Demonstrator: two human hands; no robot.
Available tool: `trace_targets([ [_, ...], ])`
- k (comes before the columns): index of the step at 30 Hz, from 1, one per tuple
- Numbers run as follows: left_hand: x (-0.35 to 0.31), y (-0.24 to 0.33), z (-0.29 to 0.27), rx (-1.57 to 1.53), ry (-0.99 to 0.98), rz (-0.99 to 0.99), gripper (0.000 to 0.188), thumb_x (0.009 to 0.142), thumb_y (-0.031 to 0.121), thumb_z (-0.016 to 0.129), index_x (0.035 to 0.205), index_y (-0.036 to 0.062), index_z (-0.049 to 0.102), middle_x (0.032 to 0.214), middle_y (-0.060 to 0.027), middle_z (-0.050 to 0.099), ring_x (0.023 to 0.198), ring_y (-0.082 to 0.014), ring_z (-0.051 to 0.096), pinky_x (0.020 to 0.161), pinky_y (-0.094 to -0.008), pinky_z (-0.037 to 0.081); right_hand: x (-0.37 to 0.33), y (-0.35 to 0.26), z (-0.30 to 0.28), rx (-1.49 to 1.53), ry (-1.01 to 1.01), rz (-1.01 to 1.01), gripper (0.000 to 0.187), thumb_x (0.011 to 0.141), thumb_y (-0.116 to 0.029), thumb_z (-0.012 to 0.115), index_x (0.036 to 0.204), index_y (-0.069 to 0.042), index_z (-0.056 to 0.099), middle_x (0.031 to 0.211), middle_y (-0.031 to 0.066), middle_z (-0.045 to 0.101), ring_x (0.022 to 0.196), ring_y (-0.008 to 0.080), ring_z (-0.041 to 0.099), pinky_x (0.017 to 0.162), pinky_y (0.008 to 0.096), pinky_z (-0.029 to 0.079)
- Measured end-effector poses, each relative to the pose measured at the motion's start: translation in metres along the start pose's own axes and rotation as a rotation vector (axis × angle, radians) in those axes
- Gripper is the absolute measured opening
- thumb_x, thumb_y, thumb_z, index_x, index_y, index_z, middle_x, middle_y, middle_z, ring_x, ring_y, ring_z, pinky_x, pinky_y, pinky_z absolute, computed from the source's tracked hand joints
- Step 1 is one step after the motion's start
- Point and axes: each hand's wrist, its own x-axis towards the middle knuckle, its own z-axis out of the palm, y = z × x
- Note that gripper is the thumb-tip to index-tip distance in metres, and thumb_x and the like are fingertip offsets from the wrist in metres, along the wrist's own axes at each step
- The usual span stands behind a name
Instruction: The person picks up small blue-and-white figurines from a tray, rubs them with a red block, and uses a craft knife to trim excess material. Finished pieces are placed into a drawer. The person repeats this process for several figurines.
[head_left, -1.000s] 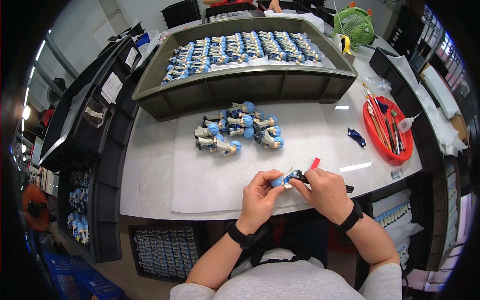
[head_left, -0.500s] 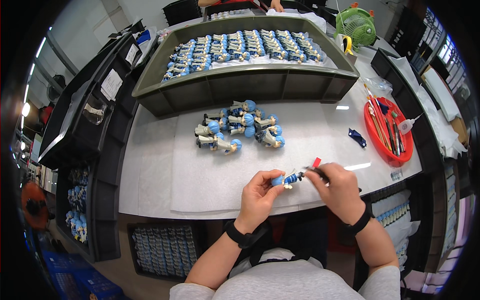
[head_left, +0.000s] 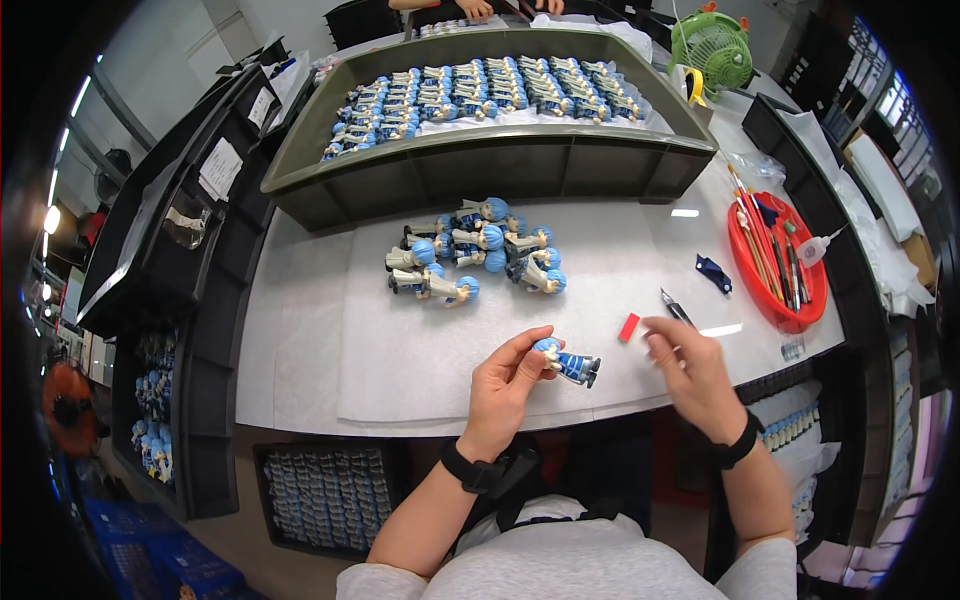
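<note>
My left hand pinches a small blue-haired figurine by its head end, its dark shoes pointing right. Apart from it to the right, my right hand holds nothing, its fingers partly spread. By those fingertips a small red block lies on the table. Just beyond is a craft knife with a dark handle, its tip pointing away from me. Farther back, a loose group of similar figurines lies on the white sheet.
A large grey-green crate with rows of figurines stands behind the group. On the right are a red tray of brushes and a small dark-blue piece. Black crates line the left side. Another person's hands show across the table.
My right hand has let go of the craft knife, which now lies on the table, and has moved right. The figurine has turned in my left hand, showing more of its blue clothing.
</note>
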Motion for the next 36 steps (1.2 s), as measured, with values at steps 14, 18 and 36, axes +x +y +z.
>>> trace_targets([
  [14, -0.004, 0.005, 0.003, 0.012, -0.045, -0.015, 0.04, 0.088, -0.003, 0.054, 0.127, -0.0033, 0.048, 0.125, -0.0151, 0.053, 0.117, -0.023, 0.051, 0.099, -0.0331, 0.04, -0.024, -0.016, 0.078, 0.816, 0.146, 0.085, 0.041, 0.08, 0.008, 0.062, 0.119, 0.003, 0.05, 0.106, 0.0077, 0.057, 0.095, 0.013, 0.056, 0.081, 0.0253, 0.05],
  [18, -0.004, 0.002, 0.002, 0.0, -0.036, 0.071, 0.039, 0.087, -0.004, 0.054, 0.126, -0.0033, 0.048, 0.125, -0.0154, 0.053, 0.115, -0.0245, 0.052, 0.098, -0.034, 0.041, -0.025, -0.012, 0.083, 0.83, 0.145, 0.092, 0.043, 0.079, 0.007, 0.063, 0.119, 0.003, 0.05, 0.109, 0.009, 0.056, 0.098, 0.0142, 0.056, 0.083, 0.0258, 0.05],
  [36, -0.008, 0.004, 0.01, 0.269, -0.016, 0.095, 0.027, 0.092, 0.002, 0.048, 0.119, -0.0049, 0.048, 0.119, -0.0192, 0.053, 0.107, -0.0264, 0.054, 0.097, -0.0375, 0.043, -0.109, 0.058, -0.037, 0.379, 0.854, 0.037, 0.023, 0.078, 0.002, 0.061, 0.102, -0.001, 0.062, 0.092, 0.0152, 0.062, 0.084, 0.0228, 0.062, 0.073, 0.0304, 0.049],
])
